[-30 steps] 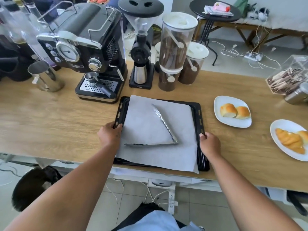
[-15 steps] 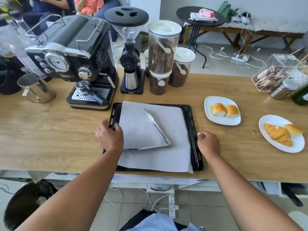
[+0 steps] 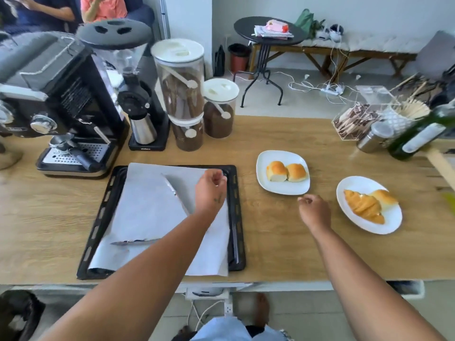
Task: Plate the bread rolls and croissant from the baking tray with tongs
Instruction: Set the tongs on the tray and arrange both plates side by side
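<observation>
Black baking tray [image 3: 236, 217], white paper [image 3: 152, 212], golden croissant [image 3: 363, 206], white plates [image 3: 280, 188]

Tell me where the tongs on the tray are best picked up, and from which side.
The tongs lie open in a V on the paper-lined baking tray, hinge toward the right, partly under the left forearm. Probably best to come from above and close the grip across both arms just left of the hinge, where they run close together.

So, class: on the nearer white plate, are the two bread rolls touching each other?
Touching. The head view shows the left roll and the right roll pressed side by side on the plate, with no plate showing between them.
</observation>
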Motion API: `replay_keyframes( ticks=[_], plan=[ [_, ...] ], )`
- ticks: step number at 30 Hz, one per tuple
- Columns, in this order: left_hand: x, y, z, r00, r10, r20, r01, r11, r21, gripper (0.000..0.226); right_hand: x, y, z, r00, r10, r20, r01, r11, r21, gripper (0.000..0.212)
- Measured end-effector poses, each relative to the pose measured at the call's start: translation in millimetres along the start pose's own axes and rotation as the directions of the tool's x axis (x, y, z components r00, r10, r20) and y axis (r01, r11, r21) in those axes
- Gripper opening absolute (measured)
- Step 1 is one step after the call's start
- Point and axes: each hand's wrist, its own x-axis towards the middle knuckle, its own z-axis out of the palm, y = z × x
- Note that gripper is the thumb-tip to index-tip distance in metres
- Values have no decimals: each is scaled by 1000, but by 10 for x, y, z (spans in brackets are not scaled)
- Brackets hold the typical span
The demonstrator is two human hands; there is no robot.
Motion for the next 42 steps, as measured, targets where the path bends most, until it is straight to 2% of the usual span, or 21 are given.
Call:
replay_keyframes(
  ticks=[3, 6, 8, 12, 16, 18, 21, 25, 32, 35, 42],
  plan=[
    [24, 117, 470, 997, -51, 54, 50, 998, 25, 29, 366, 31, -181, 991, 50, 128, -54, 998, 26, 42],
    [92, 155, 865, 985, -158, 73, 154, 986, 59, 27, 730, 88, -205, 969, 73, 238, -110, 983, 145, 54],
    [137, 187, 1092, 963, -264, 47, 263, 965, 9, 23, 848, 57, -200, 945, 32, 324, -112, 966, 233, 43],
    [197, 247, 1460, 903, -428, -34, 427, 904, -33, 12, 1018, 67, -197, 894, -26, 447, -102, 960, 260, 32],
    [258, 222, 1596, 906, -419, -60, 419, 908, -4, 29, 1150, 127, -129, 898, -6, 440, -122, 957, 263, 20],
    [292, 230, 1635, 915, -398, -59, 400, 917, 13, 30, 1187, 106, -125, 904, -15, 428, -119, 951, 284, 14],
    [367, 250, 1663, 892, -447, -67, 449, 894, 14, 23, 1254, 91, -110, 912, -40, 407, -93, 949, 300, 23],
    [487, 217, 1718, 874, -481, -66, 480, 877, -25, 23, 1380, 58, -91, 921, -52, 387, -81, 944, 320, 24],
    [828, 299, 1774, 855, -512, -78, 492, 850, -188, 21, 1723, -218, -53, 916, -114, 384, -34, 933, 358, 30],
    [1017, 363, 1776, 869, -485, -97, 462, 865, -194, 23, 1868, -380, 9, 914, -135, 382, 0, 943, 333, 31],
    [1352, 348, 1749, 846, -527, -78, 507, 841, -191, 19, 2017, -629, 136, 919, -140, 368, 34, 960, 279, 34]
  ],
)
